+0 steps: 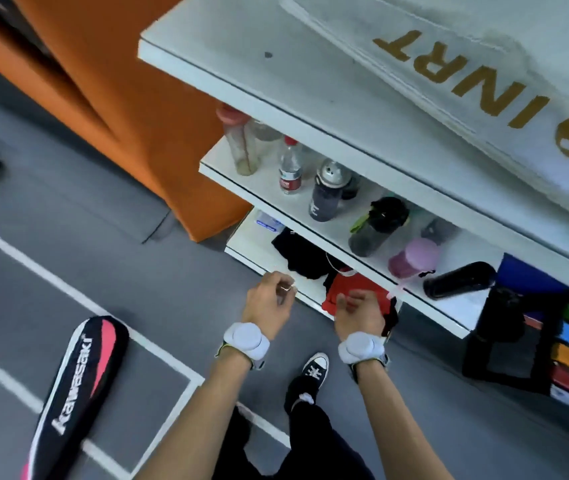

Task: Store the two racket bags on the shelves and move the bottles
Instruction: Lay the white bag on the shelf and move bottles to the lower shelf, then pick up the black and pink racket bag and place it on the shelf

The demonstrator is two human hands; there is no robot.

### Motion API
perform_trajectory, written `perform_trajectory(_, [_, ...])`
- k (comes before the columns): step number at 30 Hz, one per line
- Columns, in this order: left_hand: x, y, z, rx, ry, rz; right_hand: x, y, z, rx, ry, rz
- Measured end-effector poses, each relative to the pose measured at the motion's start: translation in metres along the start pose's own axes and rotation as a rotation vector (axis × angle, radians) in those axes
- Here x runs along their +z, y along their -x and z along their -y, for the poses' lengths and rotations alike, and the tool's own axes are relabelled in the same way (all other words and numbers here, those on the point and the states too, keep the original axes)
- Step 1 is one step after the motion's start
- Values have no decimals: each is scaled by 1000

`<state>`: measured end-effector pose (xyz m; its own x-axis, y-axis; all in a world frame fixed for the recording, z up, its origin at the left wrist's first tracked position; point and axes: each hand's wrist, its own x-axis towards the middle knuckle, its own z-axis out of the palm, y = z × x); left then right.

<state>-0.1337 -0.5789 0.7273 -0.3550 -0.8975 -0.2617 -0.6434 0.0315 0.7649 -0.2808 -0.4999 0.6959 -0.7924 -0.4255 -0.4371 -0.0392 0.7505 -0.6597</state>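
Note:
A white racket bag point(466, 98) with gold lettering lies on the top shelf point(241, 64) at the upper right. A black, pink and white racket bag point(78, 382) lies on the grey floor at the lower left. Several bottles stand or lie on the middle shelf point(265, 181): a clear tall bottle point(241, 147), a red-capped water bottle point(290, 168), a dark bottle with a silver cap point(328, 192), a black and green one point(376, 226), a purple one point(411, 258) and a black one lying down point(460, 280). My left hand point(271, 303) and right hand point(359, 311) hover before the lowest shelf, fingers loosely curled, holding nothing.
Black and red clothing point(342, 289) lies on the lowest shelf point(252, 251). An orange padded block point(130, 116) leans at the left of the shelves. A dark bag and coloured boxes point(553, 344) sit at the right. White court lines cross the floor. My foot point(311, 372) is below.

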Motion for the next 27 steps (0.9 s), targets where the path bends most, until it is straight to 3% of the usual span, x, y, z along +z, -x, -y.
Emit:
perform_trajectory(10, [-160,168,196,-483,167,-322,177,228,55,-390,323,500])
perform_trajectory(18, [-240,281,348,-780,281,-463,319,385,41,-704,541,808])
perform_trajectory(27, [-303,381,501,-1036,375,-635,472,517,21,-913,774,1123])
